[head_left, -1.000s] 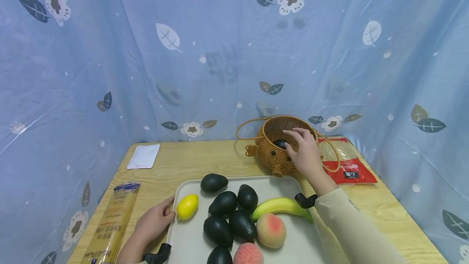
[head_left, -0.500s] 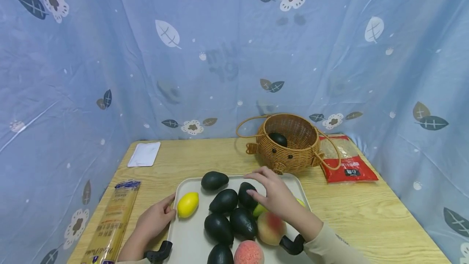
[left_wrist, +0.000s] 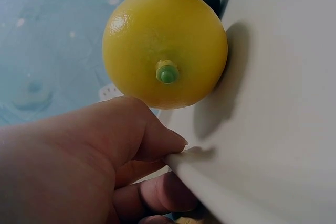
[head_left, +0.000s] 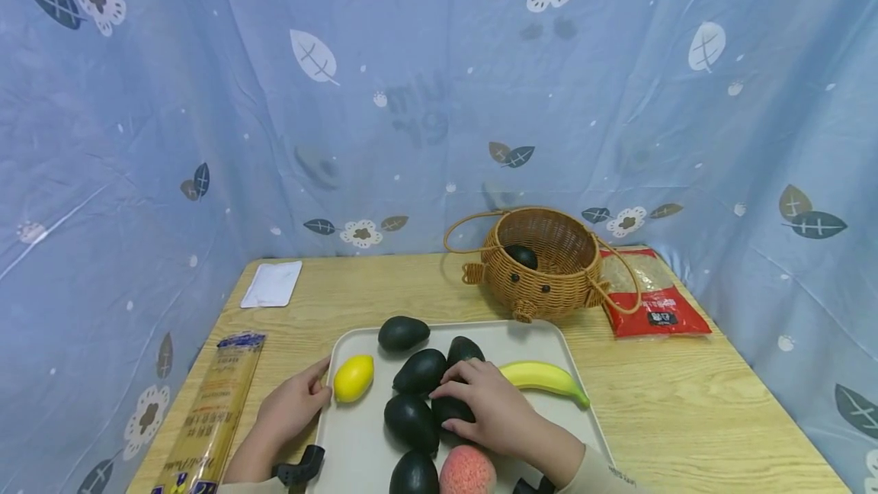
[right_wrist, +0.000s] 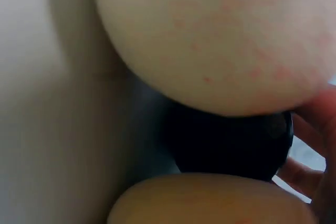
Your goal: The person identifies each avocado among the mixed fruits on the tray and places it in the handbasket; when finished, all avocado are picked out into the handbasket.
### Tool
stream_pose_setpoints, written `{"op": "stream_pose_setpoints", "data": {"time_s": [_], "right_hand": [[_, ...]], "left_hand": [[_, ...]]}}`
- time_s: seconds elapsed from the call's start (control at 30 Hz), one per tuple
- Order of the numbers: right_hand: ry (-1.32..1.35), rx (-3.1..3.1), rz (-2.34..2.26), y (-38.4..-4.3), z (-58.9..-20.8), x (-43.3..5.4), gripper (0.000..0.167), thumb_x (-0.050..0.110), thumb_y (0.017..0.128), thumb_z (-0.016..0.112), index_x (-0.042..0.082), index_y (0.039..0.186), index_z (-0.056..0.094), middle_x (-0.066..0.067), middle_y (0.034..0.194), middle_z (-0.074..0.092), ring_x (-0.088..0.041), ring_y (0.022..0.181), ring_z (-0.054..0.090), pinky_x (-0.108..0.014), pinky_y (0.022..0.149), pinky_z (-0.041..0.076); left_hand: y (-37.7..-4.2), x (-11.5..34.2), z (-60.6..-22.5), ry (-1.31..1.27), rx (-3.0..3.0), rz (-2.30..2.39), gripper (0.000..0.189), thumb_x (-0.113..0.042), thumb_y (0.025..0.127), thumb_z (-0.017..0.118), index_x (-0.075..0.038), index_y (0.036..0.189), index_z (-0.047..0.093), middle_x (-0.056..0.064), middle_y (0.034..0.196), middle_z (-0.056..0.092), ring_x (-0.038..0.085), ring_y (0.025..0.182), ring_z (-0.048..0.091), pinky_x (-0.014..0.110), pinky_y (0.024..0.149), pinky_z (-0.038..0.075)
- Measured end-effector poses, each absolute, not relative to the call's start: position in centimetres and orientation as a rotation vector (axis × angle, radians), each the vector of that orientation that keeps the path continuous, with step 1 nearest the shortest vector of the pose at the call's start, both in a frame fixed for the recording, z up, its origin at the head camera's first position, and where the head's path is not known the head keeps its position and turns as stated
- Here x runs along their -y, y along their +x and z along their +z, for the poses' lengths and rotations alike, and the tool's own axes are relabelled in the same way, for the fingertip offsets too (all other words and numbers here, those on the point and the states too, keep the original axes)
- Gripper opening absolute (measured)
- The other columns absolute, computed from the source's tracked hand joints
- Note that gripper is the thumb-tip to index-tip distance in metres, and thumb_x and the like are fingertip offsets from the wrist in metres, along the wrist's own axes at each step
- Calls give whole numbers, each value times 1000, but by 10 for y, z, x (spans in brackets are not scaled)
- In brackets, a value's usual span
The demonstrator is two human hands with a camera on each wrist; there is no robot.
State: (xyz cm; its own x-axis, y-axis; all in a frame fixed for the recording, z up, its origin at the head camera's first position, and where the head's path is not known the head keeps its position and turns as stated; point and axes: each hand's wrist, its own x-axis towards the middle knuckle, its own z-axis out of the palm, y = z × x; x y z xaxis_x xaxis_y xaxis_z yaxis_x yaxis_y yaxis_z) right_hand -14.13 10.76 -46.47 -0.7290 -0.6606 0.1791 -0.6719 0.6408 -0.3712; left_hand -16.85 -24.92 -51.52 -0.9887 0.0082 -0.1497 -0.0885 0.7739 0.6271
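Note:
My left hand [head_left: 291, 406] pinches the left rim of a white tray [head_left: 357, 460], thumb on top and fingers below in the left wrist view. Just inside that rim lies a lemon [left_wrist: 163, 40]. My right hand [head_left: 490, 414] reaches down over the tray's middle, fingers and thumb curled round a dark avocado [head_left: 451, 408]. Several more avocados [head_left: 410, 421] lie close around it. A pinkish peach [head_left: 468, 471] sits just in front of the hand, and a banana [head_left: 542, 378] lies to its right. In the right wrist view, a peach [right_wrist: 220, 40] covers part of the avocado [right_wrist: 231, 145].
Behind the tray stands a wicker basket [head_left: 562, 292] with looped handles and one avocado [head_left: 523, 255] inside. Right of it lies a red-and-clear packet [head_left: 658, 311]. A long spaghetti packet [head_left: 206, 418] lies at the left, a white square [head_left: 272, 285] behind it. A blue curtain [head_left: 384, 97] encloses the table.
My right hand has come from the basket back over the tray and lowered onto an avocado near the middle. My left hand has stayed at the tray's rim.

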Motion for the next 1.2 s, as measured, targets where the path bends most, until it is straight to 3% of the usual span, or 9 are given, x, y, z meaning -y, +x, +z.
{"op": "stream_pose_setpoints", "data": {"time_s": [0.23,0.4,0.53,0.8,1.03,1.2], "right_hand": [[1153,2847,447,-138,-464,-103,46,39,87,85,32,130,71,2,131,59,-20,121,56,-52,101,48],[1185,2950,424,-139,-459,-102,56,39,85,87,34,137,67,2,133,58,-16,112,60,-37,86,54],[1195,3012,428,-140,-459,-100,63,39,81,90,35,138,66,2,131,58,-13,103,64,-32,76,54],[1175,2954,594,-138,-451,-106,60,31,82,89,31,138,67,2,136,58,-16,110,64,-35,81,55],[1030,2805,705,-149,-439,-117,61,26,81,90,25,138,67,-4,140,58,-25,120,64,-45,92,55],[844,2736,711,-164,-426,-131,63,26,80,91,24,138,67,-6,140,58,-30,115,66,-50,88,55]], "left_hand": [[-169,249,-514,-80,-2834,994,62,-20,92,66,-4,151,55,0,76,54,18,61,45,31,56,30],[-168,248,-514,-80,-2840,996,61,-20,92,66,-4,151,56,-1,76,53,18,61,45,31,56,30],[-168,246,-515,-74,-2841,1005,61,-20,93,66,-5,151,55,-1,75,53,18,61,45,31,56,30],[-167,245,-517,-60,-2847,1003,61,-20,93,66,-4,151,56,-2,74,53,18,60,45,31,55,29],[-167,248,-517,-77,-2845,987,61,-21,93,66,-5,151,55,-2,74,54,18,60,45,31,55,29],[-168,249,-516,-76,-2845,993,61,-21,93,66,-4,150,56,-2,74,53,18,60,45,31,55,29]]}}
